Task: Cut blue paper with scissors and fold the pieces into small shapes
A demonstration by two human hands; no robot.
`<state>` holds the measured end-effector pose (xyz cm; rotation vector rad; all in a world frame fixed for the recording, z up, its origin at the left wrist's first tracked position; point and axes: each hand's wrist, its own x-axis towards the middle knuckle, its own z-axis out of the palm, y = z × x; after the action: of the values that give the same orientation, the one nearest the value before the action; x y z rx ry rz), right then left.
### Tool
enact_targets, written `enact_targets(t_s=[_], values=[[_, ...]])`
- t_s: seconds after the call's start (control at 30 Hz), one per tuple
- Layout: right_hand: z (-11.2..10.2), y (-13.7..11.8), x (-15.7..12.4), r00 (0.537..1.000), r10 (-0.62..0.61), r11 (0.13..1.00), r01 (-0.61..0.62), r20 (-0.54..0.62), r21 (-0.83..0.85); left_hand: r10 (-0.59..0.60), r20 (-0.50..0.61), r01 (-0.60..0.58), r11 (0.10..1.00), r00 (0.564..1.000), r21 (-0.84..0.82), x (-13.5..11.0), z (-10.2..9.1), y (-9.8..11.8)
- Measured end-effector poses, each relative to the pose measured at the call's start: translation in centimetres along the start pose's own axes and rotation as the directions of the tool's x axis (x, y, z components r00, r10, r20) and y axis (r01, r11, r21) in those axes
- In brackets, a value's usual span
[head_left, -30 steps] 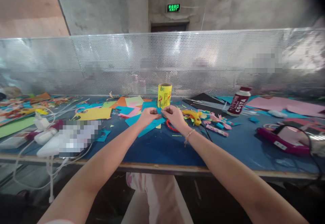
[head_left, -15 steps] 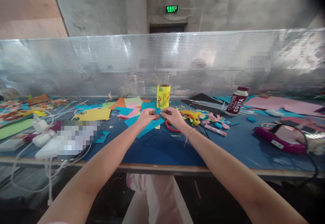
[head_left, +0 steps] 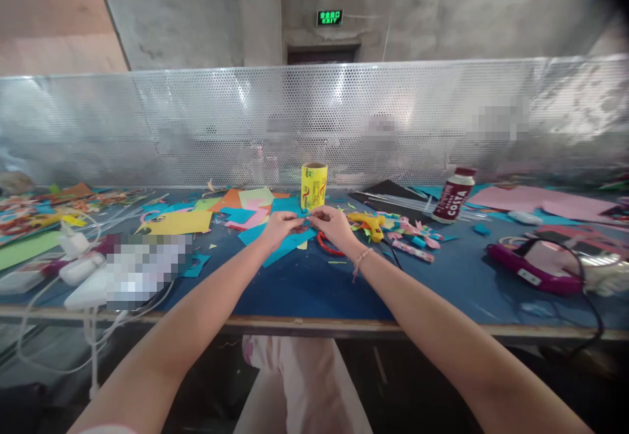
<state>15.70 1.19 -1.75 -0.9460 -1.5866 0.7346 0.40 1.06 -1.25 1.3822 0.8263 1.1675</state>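
Left hand point(head_left: 284, 226), right hand point(head_left: 335, 226), both pinching small blue piece point(head_left: 306, 216), mostly hidden

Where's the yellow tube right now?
Head view, near the centre: the yellow tube stands upright on the table, just beyond the left hand and right hand, left of the maroon bottle.

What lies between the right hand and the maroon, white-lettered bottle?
The head view shows a yellow glue gun, then small pink and blue scraps.

Blue tabletop point(head_left: 344, 293), scattered coloured paper point(head_left: 284, 248), yellow glue gun point(head_left: 373, 225)
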Motion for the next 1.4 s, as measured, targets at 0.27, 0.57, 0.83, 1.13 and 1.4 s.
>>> enact_targets(t_s=[0.27, 0.57, 0.83, 1.13, 1.4], values=[[0.1, 0.6, 0.2, 0.999, -0.031, 0.999, 0.031, 0.007, 0.023, -0.008, 0.008, 0.007, 1.000, 1.000, 0.012, -0.2, 0.2, 0.3], [0.2, 0.2, 0.2, 1.000, 0.003, 1.000, -0.003, -0.002, -0.012, 0.076, 0.019, -0.078, 0.978, 0.997, 0.196, -0.3, 0.3, 0.4], [0.1, -0.1, 0.0, 1.000, 0.012, 0.998, -0.011, 0.019, -0.058, 0.089, 0.009, -0.088, 0.970, 0.996, 0.227, -0.1, 0.2, 0.7], [-0.1, -0.4, -0.1, 1.000, -0.012, 0.992, 0.014, 0.013, -0.122, 0.099, 0.010, -0.098, 0.957, 0.995, 0.274, 0.0, 0.3, 0.7], [0.1, 0.4, -0.1, 0.998, -0.059, 0.991, 0.059, 0.008, -0.116, 0.177, 0.032, -0.177, 0.927, 0.984, 0.330, 0.2, 0.0, 0.0]])
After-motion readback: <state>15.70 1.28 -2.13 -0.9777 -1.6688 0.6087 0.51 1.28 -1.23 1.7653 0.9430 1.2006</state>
